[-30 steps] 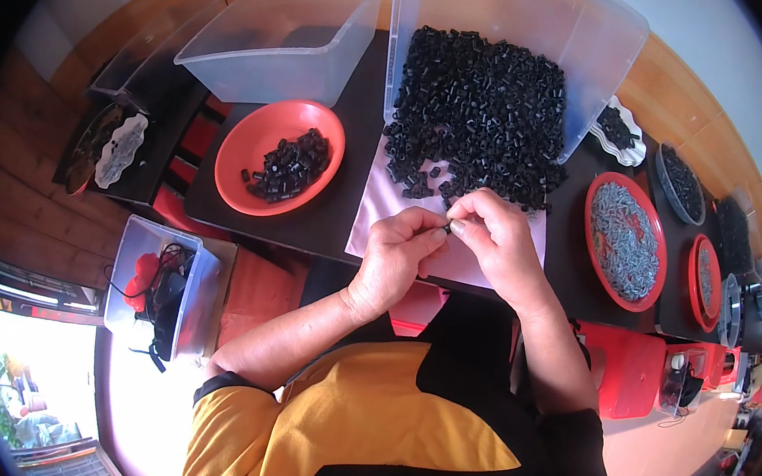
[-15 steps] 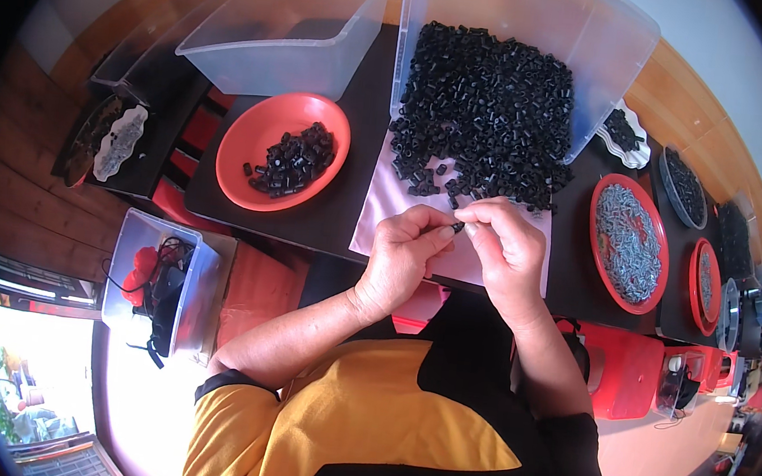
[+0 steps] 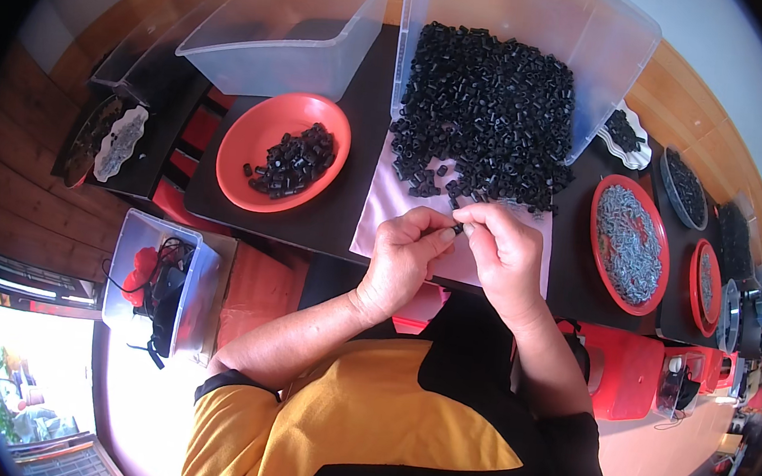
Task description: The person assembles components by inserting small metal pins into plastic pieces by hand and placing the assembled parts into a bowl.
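Between my fingertips, over a pink cloth (image 3: pixel 382 209), is a small black cylindrical piece (image 3: pixel 458 228). My left hand (image 3: pixel 405 251) is closed, pinching it between thumb and forefinger. My right hand (image 3: pixel 508 251) is closed too, its thumb and forefinger meeting at the piece's other side; whether something smaller sits in them is hidden. Just beyond my hands lies a big heap of similar black pieces (image 3: pixel 487 111), spilling from a clear plastic bin (image 3: pixel 610 54) tipped on its side. An orange-red bowl (image 3: pixel 236 148) to the left holds several more black pieces.
On the right stand a red plate of silvery screws (image 3: pixel 631 246), a smaller red dish (image 3: pixel 706 285), a bowl of dark parts (image 3: pixel 683 187) and a white scalloped dish (image 3: pixel 629 151). A clear bin (image 3: pixel 279 57) stands at back left. Below the table's left side, another bin (image 3: pixel 190 298) holds cables.
Both hands stay over the cloth with the black piece. My right fingers have shifted very slightly around it; nothing else has visibly moved.
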### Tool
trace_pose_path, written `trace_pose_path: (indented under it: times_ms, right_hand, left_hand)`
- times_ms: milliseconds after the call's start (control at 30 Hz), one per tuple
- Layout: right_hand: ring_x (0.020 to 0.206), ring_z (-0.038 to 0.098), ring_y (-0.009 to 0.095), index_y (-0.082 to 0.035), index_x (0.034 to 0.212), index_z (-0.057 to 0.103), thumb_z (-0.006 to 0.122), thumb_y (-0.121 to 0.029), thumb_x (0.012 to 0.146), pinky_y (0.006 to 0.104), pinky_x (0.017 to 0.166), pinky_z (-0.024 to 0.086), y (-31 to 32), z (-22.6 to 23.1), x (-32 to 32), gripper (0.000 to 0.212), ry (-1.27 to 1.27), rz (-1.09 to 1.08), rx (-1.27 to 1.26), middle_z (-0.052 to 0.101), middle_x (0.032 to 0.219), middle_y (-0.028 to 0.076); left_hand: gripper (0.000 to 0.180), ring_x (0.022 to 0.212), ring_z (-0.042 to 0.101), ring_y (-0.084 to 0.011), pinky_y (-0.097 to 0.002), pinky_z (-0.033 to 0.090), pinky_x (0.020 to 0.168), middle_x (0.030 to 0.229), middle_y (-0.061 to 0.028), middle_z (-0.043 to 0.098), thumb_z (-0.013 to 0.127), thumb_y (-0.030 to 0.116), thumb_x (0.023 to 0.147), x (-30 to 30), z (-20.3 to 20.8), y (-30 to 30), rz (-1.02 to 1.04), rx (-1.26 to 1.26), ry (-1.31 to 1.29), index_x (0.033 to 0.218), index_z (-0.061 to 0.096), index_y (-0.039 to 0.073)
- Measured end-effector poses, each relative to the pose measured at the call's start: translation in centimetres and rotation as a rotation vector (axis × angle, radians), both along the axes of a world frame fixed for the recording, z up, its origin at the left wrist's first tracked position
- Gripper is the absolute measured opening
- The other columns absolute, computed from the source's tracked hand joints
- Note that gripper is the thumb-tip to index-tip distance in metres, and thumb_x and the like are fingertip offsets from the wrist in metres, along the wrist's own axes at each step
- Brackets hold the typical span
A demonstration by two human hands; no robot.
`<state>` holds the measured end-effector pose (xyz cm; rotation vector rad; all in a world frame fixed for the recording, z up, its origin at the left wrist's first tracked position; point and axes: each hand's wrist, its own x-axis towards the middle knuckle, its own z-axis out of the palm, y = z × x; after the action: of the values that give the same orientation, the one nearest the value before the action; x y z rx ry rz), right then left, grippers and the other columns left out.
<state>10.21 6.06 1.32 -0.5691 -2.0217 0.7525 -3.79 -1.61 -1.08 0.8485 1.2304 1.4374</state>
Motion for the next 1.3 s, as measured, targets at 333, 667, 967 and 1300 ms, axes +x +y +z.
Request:
trace_pose_path:
  times_ms: [333,667,967,1300]
  right_hand:
    - [0.072,0.067,0.031,-0.004,0.091,0.064,0.057,0.015,0.071,0.0373,0.063,0.053,0.2,-0.2,-0.2,0.029,0.009,-0.030,0.093,0.069,0.082,0.011]
    - [0.067,0.063,0.029,-0.008,0.087,0.062,0.057,0.011,0.070,0.0406,0.062,0.048,0.3,1.5,-0.4,0.026,-0.200,-0.018,0.456,0.063,0.074,0.008]
    - [0.070,0.063,0.029,-0.005,0.093,0.063,0.056,0.013,0.069,0.0391,0.064,0.048,-0.1,0.6,-0.3,0.031,-0.160,-0.051,0.420,0.066,0.080,0.009]
    - [0.068,0.063,0.028,-0.004,0.096,0.062,0.056,0.015,0.070,0.0381,0.062,0.050,0.2,0.1,-0.7,0.033,0.029,-0.028,0.122,0.065,0.078,0.011]
  left_hand:
    - [0.010,0.066,0.054,-0.0050,-0.0193,0.043,0.056,0.079,-0.0013,0.064,0.061,0.006,0.094,0.1,0.5,0.0,0.024,-0.035,0.013,0.100,0.065,0.000]
    - [0.009,0.074,0.058,-0.0093,-0.0235,0.049,0.068,0.081,-0.0035,0.065,0.062,0.000,0.090,0.5,-0.5,0.2,0.057,0.093,0.060,0.097,0.066,-0.004]
    - [0.007,0.072,0.058,-0.0097,-0.0240,0.049,0.066,0.078,-0.0045,0.064,0.062,0.000,0.089,0.9,-0.8,0.3,0.114,0.104,0.057,0.094,0.065,-0.004]
    - [0.009,0.073,0.057,-0.0054,-0.0203,0.047,0.067,0.080,0.0000,0.064,0.064,0.004,0.091,0.9,-1.0,0.2,0.100,0.093,0.041,0.096,0.068,-0.002]
